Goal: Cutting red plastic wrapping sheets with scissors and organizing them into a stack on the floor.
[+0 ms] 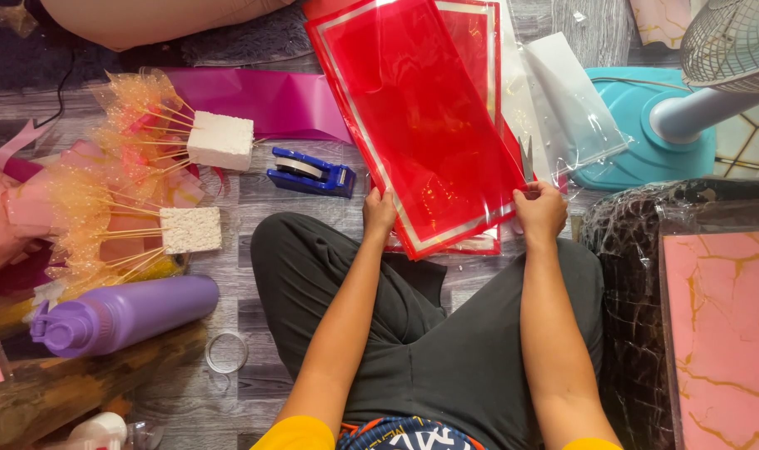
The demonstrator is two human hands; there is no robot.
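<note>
A large red translucent wrapping sheet (pixel 417 108) with a pale border is held up over my lap. My left hand (pixel 379 212) grips its near left edge. At the near right corner my right hand (pixel 539 212) pinches the sheet, and scissor blades (pixel 526 157) stick up just above that hand. More red sheets (pixel 478 42) lie beneath, reaching away across the floor. I sit cross-legged in dark trousers (pixel 421 342).
A blue tape dispenser (pixel 311 173) lies left of the sheet. Two white foam blocks (pixel 219 140) hold sticks with orange mesh. A purple bottle (pixel 125 312), a clear tape ring (pixel 226 352), magenta paper (pixel 267 100), a teal fan base (pixel 646 125) and pink marbled sheets (pixel 721 325) surround me.
</note>
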